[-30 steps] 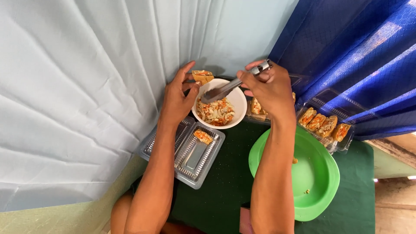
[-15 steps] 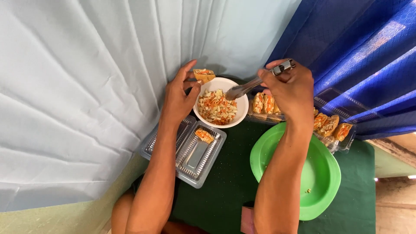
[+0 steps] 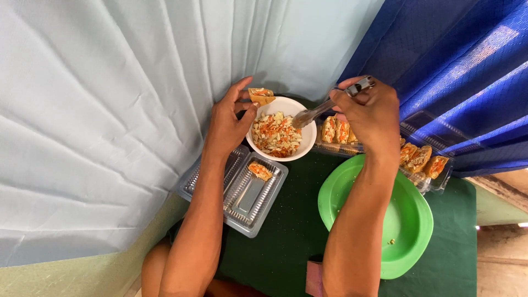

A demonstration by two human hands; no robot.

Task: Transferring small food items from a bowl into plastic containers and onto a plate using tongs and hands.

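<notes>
My left hand [image 3: 228, 124] pinches a small stuffed tofu piece [image 3: 260, 96] above the far rim of a white bowl [image 3: 306, 146] that holds shredded orange and white filling [image 3: 276, 135]. My right hand [image 3: 369, 113] grips metal tongs [image 3: 329, 104], their tips resting at the bowl's right edge over the filling. In front of the bowl lies an open clear plastic tray [image 3: 247, 187] with one filled piece [image 3: 259, 171] inside.
A green plate [image 3: 410, 220] sits under my right forearm on the dark green tabletop [image 3: 283, 242]. Another clear tray with several filled pieces [image 3: 421, 158] stands right of the bowl. Pale and blue cloth hangs behind.
My right hand swung right and lifted, drawing the tongs back from the tofu piece to the bowl's right edge. My left hand kept the piece almost still.
</notes>
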